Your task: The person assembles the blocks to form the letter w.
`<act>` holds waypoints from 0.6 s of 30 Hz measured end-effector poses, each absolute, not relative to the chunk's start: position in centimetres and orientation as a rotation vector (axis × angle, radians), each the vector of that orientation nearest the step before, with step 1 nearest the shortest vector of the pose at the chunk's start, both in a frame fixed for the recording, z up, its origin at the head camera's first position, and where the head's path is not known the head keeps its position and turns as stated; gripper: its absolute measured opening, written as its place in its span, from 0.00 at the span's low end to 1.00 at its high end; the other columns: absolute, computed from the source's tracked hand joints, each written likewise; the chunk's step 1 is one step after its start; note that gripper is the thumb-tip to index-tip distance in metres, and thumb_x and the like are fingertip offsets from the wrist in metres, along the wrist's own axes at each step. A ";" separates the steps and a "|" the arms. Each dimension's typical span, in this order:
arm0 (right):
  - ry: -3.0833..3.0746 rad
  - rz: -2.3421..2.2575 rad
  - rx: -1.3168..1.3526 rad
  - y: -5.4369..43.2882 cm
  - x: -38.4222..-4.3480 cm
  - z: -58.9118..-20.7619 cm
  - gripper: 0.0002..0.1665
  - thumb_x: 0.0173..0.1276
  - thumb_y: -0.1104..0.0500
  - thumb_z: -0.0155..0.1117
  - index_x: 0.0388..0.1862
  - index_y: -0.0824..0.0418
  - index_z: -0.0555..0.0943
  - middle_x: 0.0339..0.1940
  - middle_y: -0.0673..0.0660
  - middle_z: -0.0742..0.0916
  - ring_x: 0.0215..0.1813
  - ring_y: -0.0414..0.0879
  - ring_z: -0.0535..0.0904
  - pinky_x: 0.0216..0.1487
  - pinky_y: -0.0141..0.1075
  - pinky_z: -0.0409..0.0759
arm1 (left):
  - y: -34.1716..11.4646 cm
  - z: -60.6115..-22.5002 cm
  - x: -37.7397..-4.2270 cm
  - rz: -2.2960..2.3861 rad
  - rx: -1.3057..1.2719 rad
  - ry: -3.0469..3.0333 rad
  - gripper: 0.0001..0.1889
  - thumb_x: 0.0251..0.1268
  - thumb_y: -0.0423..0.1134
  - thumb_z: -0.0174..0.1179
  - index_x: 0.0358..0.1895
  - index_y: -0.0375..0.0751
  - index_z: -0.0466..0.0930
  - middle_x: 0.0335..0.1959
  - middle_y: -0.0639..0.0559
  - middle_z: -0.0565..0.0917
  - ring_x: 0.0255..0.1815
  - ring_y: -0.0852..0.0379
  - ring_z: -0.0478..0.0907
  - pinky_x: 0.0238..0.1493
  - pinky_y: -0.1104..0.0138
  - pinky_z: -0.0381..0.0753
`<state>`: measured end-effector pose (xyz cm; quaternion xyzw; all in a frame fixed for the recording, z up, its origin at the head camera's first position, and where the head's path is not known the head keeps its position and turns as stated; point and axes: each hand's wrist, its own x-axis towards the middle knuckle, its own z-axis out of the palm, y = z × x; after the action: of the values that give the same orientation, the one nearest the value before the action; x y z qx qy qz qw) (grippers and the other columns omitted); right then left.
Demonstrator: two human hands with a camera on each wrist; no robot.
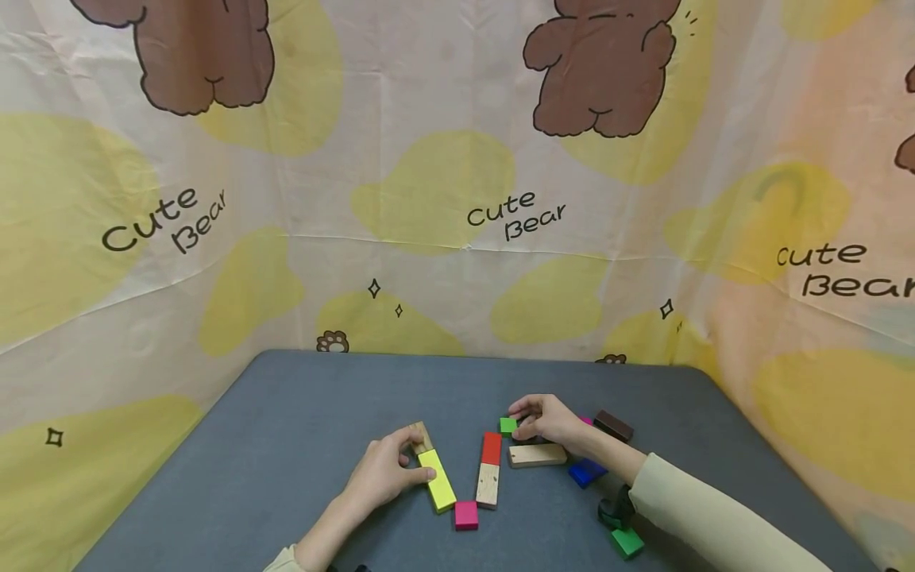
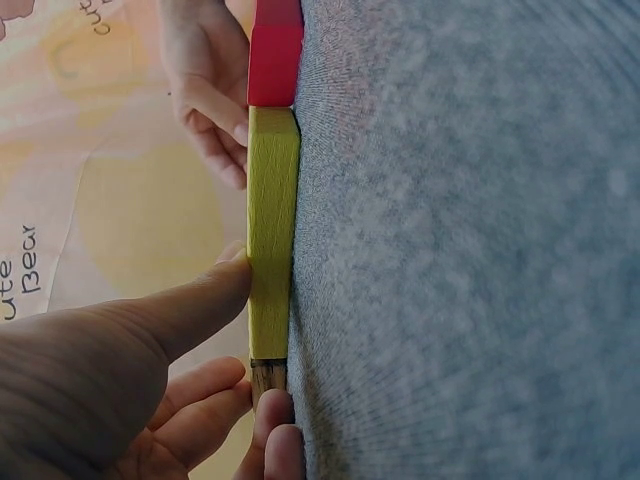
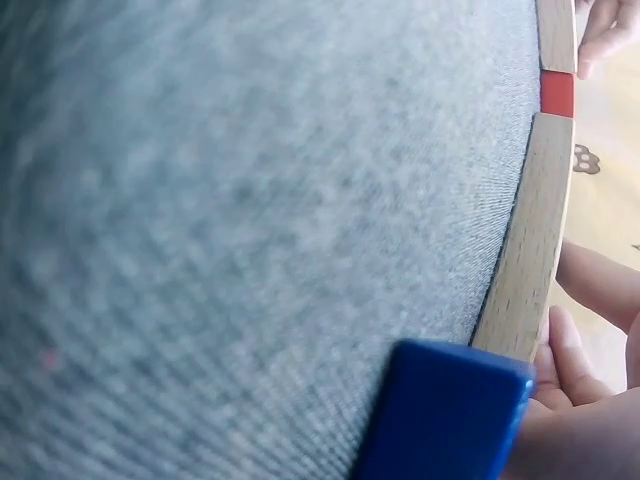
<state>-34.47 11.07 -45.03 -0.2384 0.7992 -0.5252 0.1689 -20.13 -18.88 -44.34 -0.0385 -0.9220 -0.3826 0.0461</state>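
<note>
My left hand lies along a slanting row of blocks. Its thumb touches the side of a yellow block, and its fingers curl round a plain wooden block at the row's far end. A pink block sits at the near end. From there another row rises: a speckled wooden block, then a red block. Beyond the red one, my right hand pinches a small green block at its right side between thumb and fingers. The right wrist view hides that green block.
Below the right hand lies a long wooden block. Under and beside the right forearm are a blue block, a dark brown block, part of a magenta block and another green block. A printed cloth hangs behind the grey table.
</note>
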 end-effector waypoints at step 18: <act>2.255 -1.503 -0.675 11.0 -34.5 -45.2 0.23 0.57 0.70 0.73 0.53 0.70 0.79 0.42 0.59 0.84 0.42 0.49 0.79 0.42 0.39 0.78 | -18.7 -44.1 -20.1 -1.160 -0.110 -2.816 0.31 0.47 0.48 0.79 0.55 0.41 0.81 0.48 0.49 0.82 0.37 0.56 0.77 0.35 0.58 0.77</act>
<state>-34.48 10.99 -45.18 -0.2381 0.7951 -0.5302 0.1735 -20.05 -18.72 -44.11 -0.0359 -0.9230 -0.3802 0.0472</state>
